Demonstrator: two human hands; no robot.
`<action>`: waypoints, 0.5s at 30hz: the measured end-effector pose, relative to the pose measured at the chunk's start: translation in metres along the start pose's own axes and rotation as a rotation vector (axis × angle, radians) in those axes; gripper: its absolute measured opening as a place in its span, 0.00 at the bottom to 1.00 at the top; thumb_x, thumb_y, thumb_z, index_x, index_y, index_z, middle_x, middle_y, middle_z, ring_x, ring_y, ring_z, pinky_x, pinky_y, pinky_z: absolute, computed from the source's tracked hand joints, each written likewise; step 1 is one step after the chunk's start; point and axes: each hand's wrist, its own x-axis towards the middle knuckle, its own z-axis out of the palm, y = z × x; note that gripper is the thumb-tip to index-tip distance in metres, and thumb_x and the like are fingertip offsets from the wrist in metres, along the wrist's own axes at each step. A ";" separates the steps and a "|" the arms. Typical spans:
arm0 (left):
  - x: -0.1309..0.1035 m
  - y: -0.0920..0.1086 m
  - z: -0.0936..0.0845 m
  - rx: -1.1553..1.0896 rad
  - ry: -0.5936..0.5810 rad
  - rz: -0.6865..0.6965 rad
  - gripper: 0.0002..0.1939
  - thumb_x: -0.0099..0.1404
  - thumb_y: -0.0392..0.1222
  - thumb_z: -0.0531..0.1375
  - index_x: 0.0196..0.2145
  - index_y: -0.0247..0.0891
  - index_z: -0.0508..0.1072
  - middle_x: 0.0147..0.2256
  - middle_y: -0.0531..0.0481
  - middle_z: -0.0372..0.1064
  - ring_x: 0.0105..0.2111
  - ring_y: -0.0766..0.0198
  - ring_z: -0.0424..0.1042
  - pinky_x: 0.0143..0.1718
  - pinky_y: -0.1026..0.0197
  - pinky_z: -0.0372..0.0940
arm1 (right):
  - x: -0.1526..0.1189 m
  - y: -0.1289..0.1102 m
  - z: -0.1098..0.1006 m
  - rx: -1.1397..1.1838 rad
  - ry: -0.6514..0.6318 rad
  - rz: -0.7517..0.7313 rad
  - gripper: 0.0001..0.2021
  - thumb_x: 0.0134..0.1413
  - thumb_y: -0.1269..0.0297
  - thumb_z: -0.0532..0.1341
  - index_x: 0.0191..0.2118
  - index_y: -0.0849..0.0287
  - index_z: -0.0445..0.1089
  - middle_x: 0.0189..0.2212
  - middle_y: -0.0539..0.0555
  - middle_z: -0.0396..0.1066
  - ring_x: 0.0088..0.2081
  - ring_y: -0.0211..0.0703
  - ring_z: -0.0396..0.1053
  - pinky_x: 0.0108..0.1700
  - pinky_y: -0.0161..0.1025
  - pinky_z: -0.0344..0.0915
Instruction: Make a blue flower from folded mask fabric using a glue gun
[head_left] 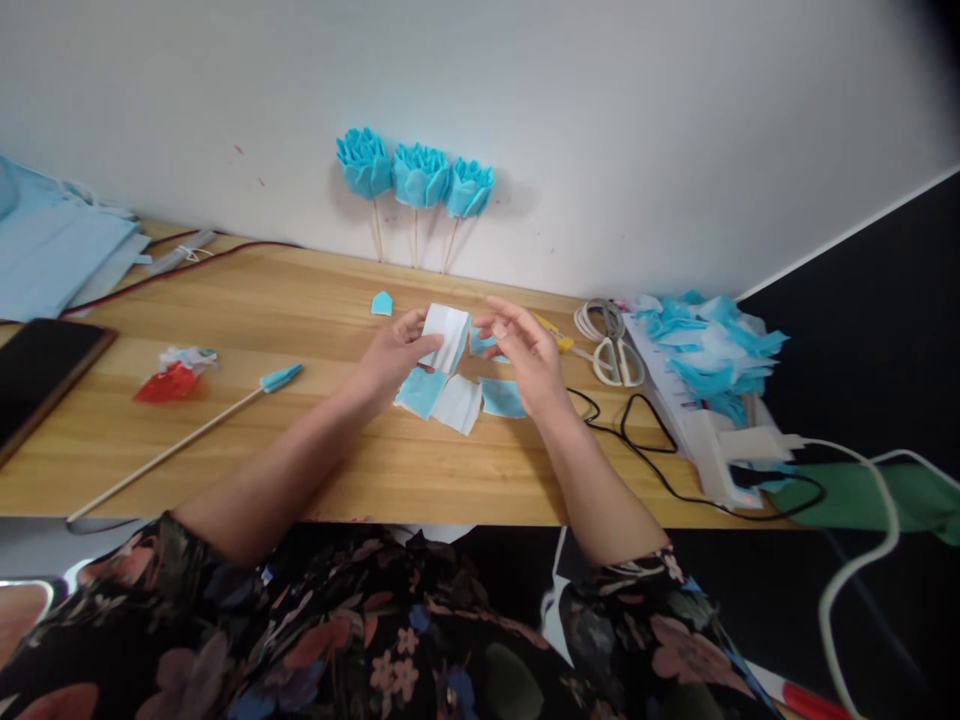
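Observation:
My left hand [397, 352] pinches a white and blue fabric piece [448, 335] between thumb and fingers above the table. Just right of it is my right hand [525, 352], fingers apart and curved, with nothing visibly gripped. Beneath and around the hands lie several cut pieces, among them a blue piece [421, 393], a white piece [457, 404] and another blue piece [503, 398]. A small blue cut piece [382, 303] rests farther back. To the left, a wooden stick [176, 445] has a blue wrapped tip [281, 378].
Three blue flowers [421, 178] on sticks lean against the wall. Scissors [618, 362] and a yellow cutter [553, 332] lie right, near a black cable [637, 450], power strip [720, 465] and blue scraps [709, 345]. Left are a phone [46, 375], red packet [171, 380] and masks [56, 240].

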 end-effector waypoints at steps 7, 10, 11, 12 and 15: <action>-0.006 0.006 0.004 0.180 -0.029 0.046 0.15 0.55 0.35 0.66 0.43 0.36 0.76 0.39 0.49 0.76 0.32 0.65 0.71 0.31 0.64 0.63 | 0.000 0.006 0.002 0.030 -0.091 0.000 0.21 0.57 0.50 0.66 0.55 0.44 0.72 0.48 0.52 0.76 0.52 0.48 0.72 0.51 0.48 0.71; -0.007 0.007 0.004 0.228 -0.025 0.070 0.16 0.55 0.35 0.66 0.43 0.36 0.77 0.42 0.48 0.77 0.39 0.62 0.73 0.37 0.63 0.66 | -0.001 0.008 0.002 0.040 -0.117 -0.015 0.19 0.59 0.54 0.64 0.56 0.44 0.71 0.50 0.51 0.76 0.54 0.47 0.72 0.53 0.49 0.71; -0.007 0.008 0.004 0.238 -0.023 0.074 0.16 0.55 0.35 0.66 0.44 0.36 0.77 0.43 0.48 0.77 0.40 0.61 0.73 0.39 0.62 0.66 | -0.001 0.009 0.002 0.030 -0.110 -0.028 0.17 0.60 0.56 0.63 0.55 0.44 0.72 0.50 0.51 0.76 0.54 0.47 0.72 0.53 0.49 0.71; -0.007 0.008 0.004 0.249 -0.021 0.077 0.17 0.55 0.35 0.66 0.44 0.36 0.77 0.43 0.48 0.77 0.41 0.61 0.73 0.41 0.61 0.67 | 0.000 0.010 0.001 0.010 -0.098 -0.042 0.16 0.60 0.58 0.63 0.54 0.45 0.72 0.50 0.51 0.76 0.54 0.47 0.72 0.53 0.48 0.71; -0.008 0.009 0.004 0.276 -0.008 0.090 0.18 0.55 0.35 0.67 0.45 0.36 0.76 0.42 0.48 0.76 0.42 0.60 0.74 0.42 0.61 0.67 | 0.001 0.011 0.000 -0.083 -0.082 -0.080 0.13 0.58 0.63 0.61 0.48 0.48 0.75 0.49 0.51 0.76 0.52 0.46 0.72 0.53 0.48 0.71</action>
